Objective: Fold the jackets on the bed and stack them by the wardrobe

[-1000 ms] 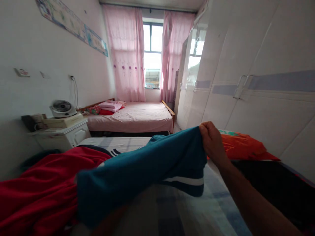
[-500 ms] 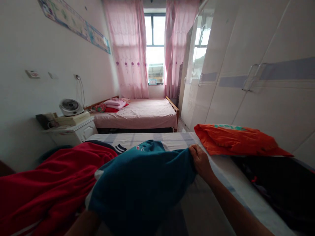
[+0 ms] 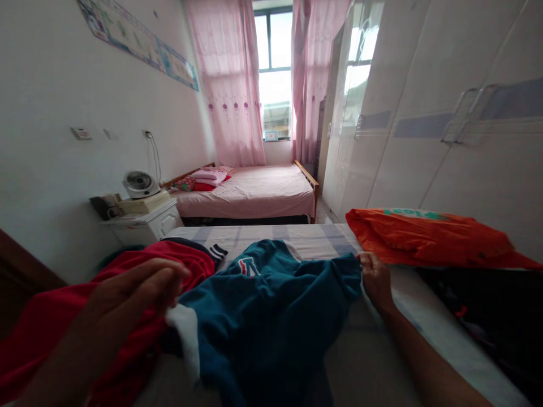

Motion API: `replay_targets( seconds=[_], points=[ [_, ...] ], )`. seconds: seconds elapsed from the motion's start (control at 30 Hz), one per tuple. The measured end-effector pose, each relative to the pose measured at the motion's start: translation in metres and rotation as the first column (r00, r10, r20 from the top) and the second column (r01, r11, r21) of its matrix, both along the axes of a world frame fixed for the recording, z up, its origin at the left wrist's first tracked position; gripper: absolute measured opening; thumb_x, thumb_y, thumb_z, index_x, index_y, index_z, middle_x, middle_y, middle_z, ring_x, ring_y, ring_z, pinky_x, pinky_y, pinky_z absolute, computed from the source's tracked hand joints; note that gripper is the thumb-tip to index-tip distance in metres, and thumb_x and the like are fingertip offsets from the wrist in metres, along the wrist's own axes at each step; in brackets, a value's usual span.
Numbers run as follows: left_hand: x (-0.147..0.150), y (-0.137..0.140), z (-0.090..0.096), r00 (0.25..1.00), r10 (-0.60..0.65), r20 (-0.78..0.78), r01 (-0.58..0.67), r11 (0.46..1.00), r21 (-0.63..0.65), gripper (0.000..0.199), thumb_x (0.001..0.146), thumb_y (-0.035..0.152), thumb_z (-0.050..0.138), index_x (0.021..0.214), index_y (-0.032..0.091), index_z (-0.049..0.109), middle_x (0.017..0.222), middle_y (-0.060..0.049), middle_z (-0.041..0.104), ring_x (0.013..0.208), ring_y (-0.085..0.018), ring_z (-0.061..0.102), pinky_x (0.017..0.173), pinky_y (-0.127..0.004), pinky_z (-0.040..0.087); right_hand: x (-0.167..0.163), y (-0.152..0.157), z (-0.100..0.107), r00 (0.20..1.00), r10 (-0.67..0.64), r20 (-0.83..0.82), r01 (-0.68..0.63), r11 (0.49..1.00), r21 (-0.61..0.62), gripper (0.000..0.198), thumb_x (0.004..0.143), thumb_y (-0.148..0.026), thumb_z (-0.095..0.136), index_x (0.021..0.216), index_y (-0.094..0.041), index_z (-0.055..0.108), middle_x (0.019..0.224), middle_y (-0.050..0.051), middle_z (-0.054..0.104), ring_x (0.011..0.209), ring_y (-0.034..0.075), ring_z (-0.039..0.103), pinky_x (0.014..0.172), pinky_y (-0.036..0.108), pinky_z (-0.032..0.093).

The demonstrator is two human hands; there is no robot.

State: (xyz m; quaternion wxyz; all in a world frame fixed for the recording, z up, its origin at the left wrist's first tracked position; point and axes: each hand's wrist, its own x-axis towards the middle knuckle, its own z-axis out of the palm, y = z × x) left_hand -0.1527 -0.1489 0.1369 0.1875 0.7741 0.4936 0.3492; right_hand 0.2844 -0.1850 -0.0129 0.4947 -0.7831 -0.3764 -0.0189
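A teal garment [image 3: 271,311] with white trim and a small white-and-red logo lies rumpled on the bed in front of me. My right hand [image 3: 376,280] pinches its far right corner, fingers closed on the cloth. My left hand [image 3: 139,291], slightly blurred, hovers over the left side. Its fingers are stretched out and hold nothing. Below and beside it spreads a red garment [image 3: 178,257] with a dark, white-striped edge. The teal garment's near end runs out of the picture at the bottom.
Right of my right hand lie an orange garment [image 3: 428,237] and a black garment [image 3: 475,316] on the checked bedsheet [image 3: 314,234]. A small fan [image 3: 141,183] stands on a bedside cabinet [image 3: 146,223]. Beyond are a pink bed [image 3: 258,192] and white wardrobes [image 3: 407,164].
My left hand has come up from under the teal garment's left side and let go. The garment has sunk flatter, showing more logo and white trim. My right hand still grips its corner.
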Motion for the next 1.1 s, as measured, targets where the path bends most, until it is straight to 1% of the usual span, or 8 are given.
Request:
replay_targets(
  seconds=[0.1, 0.17, 0.27, 0.63, 0.8, 0.87, 0.97, 1.1],
  points=[
    [0.054, 0.012, -0.018, 0.931, -0.314, -0.184, 0.309, 0.949, -0.055, 0.030, 0.086, 0.042, 0.048, 0.104, 0.024, 0.062, 0.104, -0.002, 0.064, 0.092, -0.018, 0.061, 0.080, -0.029, 0.050, 0.006, -0.001, -0.013, 0.999, 0.041, -0.016, -0.042, 0.994, -0.100, 0.037, 0.076, -0.046, 0.032, 0.074, -0.019, 0.057, 0.074, 0.010, 0.064, 0.069, 0.022, 0.058, 0.063, 0.031, 0.040],
    [0.090, 0.019, -0.040, 0.838, -0.361, -0.410, 0.384, 0.923, -0.028, 0.032, 0.085, 0.038, 0.050, 0.112, 0.024, 0.059, 0.113, -0.003, 0.061, 0.102, -0.020, 0.058, 0.090, -0.031, 0.045, 0.007, -0.001, -0.018, 0.997, 0.075, -0.006, -0.075, 0.987, -0.143, 0.037, 0.076, -0.045, 0.033, 0.074, -0.019, 0.058, 0.076, 0.010, 0.065, 0.070, 0.022, 0.058, 0.063, 0.030, 0.040],
    [0.125, 0.028, -0.069, 0.701, -0.328, -0.633, 0.394, 0.918, -0.040, 0.024, 0.082, 0.031, 0.050, 0.100, 0.020, 0.062, 0.100, -0.006, 0.063, 0.094, -0.021, 0.060, 0.082, -0.031, 0.047, 0.006, -0.002, -0.020, 0.994, 0.105, 0.023, -0.099, 0.979, -0.179, 0.037, 0.078, -0.044, 0.031, 0.077, -0.019, 0.059, 0.079, 0.009, 0.065, 0.074, 0.021, 0.059, 0.065, 0.028, 0.040],
    [0.113, 0.058, -0.057, 0.562, -0.340, -0.754, 0.469, 0.882, -0.047, 0.018, 0.080, 0.016, 0.047, 0.074, 0.018, 0.064, 0.074, -0.003, 0.067, 0.077, -0.016, 0.064, 0.079, -0.025, 0.045, 0.009, 0.004, -0.025, 0.992, 0.118, 0.055, -0.104, 0.972, -0.211, 0.037, 0.079, -0.042, 0.028, 0.079, -0.019, 0.058, 0.081, 0.010, 0.066, 0.075, 0.021, 0.059, 0.066, 0.028, 0.040],
    [0.108, 0.069, -0.019, 0.660, -0.156, -0.735, 0.371, 0.918, 0.139, 0.027, 0.088, 0.024, 0.039, 0.079, 0.019, 0.065, 0.078, -0.005, 0.067, 0.076, -0.020, 0.064, 0.068, -0.028, 0.044, 0.009, 0.003, -0.025, 0.990, 0.123, 0.066, -0.106, 0.971, -0.212, 0.038, 0.079, -0.042, 0.028, 0.079, -0.020, 0.059, 0.081, 0.009, 0.066, 0.074, 0.020, 0.059, 0.067, 0.029, 0.041],
    [0.104, 0.075, 0.009, 0.759, 0.017, -0.651, 0.246, 0.918, 0.310, 0.033, 0.091, 0.028, 0.033, 0.091, 0.018, 0.064, 0.090, -0.008, 0.067, 0.085, -0.024, 0.062, 0.072, -0.032, 0.043, 0.009, 0.003, -0.025, 0.990, 0.122, 0.074, -0.104, 0.971, -0.215, 0.037, 0.079, -0.043, 0.029, 0.078, -0.020, 0.058, 0.082, 0.009, 0.066, 0.075, 0.021, 0.059, 0.068, 0.029, 0.041],
    [0.093, 0.088, 0.039, 0.885, 0.276, -0.375, -0.035, 0.843, 0.537, 0.036, 0.092, 0.031, 0.029, 0.104, 0.020, 0.061, 0.104, -0.007, 0.064, 0.096, -0.023, 0.058, 0.078, -0.031, 0.041, 0.008, 0.003, -0.026, 0.989, 0.123, 0.080, -0.103, 0.970, -0.220, 0.035, 0.078, -0.045, 0.031, 0.076, -0.021, 0.056, 0.079, 0.008, 0.065, 0.074, 0.021, 0.059, 0.068, 0.029, 0.041],
    [0.070, 0.108, 0.050, 0.891, 0.306, -0.334, -0.114, 0.866, 0.487, 0.024, 0.081, 0.031, 0.045, 0.085, 0.019, 0.066, 0.080, -0.004, 0.067, 0.076, -0.019, 0.060, 0.062, -0.026, 0.039, 0.008, 0.004, -0.026, 0.987, 0.134, 0.085, -0.113, 0.970, -0.216, 0.035, 0.078, -0.045, 0.030, 0.076, -0.021, 0.055, 0.077, 0.007, 0.064, 0.071, 0.020, 0.059, 0.067, 0.029, 0.042]
  ],
)
